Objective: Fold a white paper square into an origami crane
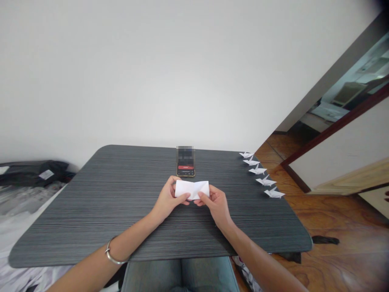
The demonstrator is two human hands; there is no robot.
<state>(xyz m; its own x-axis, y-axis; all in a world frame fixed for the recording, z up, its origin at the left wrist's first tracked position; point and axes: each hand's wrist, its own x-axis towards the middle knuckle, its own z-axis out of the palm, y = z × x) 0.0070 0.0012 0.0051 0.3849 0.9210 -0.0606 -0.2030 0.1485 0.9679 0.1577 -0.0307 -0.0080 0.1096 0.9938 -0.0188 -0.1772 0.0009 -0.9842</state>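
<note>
Knees in jeans (179,275) are closest to me, tucked under the near edge of the dark striped table (91,211). Far left I can see a bed (18,219) with a black bag (30,172) on it. Moving in, there's a silver bracelet (114,255) on the left wrist. The left hand (167,198) has its grip pinched shut on the left end of a folded white paper (192,188). That paper is held just above the middle of the table, pretty much level. On the other end, the right hand (216,202) has its grip clamped on the paper's lower right edge. Just behind the paper a phone (185,164) sits on the table, screen partly blurred. Over by the right edge, five little paper cranes (257,170) line up in a row, well apart from the hands. Wooden floor (328,219) past that.
</note>
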